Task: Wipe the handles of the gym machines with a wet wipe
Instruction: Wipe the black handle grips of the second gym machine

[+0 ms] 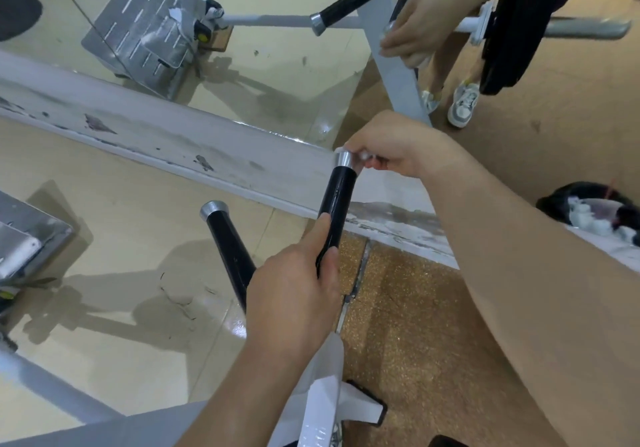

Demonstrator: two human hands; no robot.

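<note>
1. Black cylindrical handle with a flared silver end cap (pixel 337 201): it stands at the centre and rises from near to far. The cap stops just short of the ledge in item 5, so there is little room beyond it.
2. Left hand (pixel 294 294): fingers and thumb are wrapped round the near part of the handle, with the thumb lying along it.
3. Right hand (pixel 391 149): it sits at the far end, fingers curled together and pinching at the cap.
4. Small pale wet wipe (pixel 365 156): it is held in the right fingertips against the cap's right side. Most of it is buried in the fingers, and we cannot make out its outline.
5. Scuffed white ledge (pixel 207 145): it runs diagonally from far left to near right, below a wall mirror (pixel 277 83).
6. Second black handle with a silver cap (pixel 227 246): it lies just left of the first, with a bare gap between them. Its near end is hidden behind the left hand.
7. White machine frame (pixel 322 394): near. The left wrist covers the point where the handle joins it.
8. Beige tiled floor (pixel 121 239): open ground to the left.
9. Brown speckled mat (pixel 398 308): open ground to the right.
10. Grey metal foot plate (pixel 20 239): cut off by the left edge.
11. Black-and-white bundle (pixel 595 211): cut off by the right edge, and we cannot identify it.
</note>
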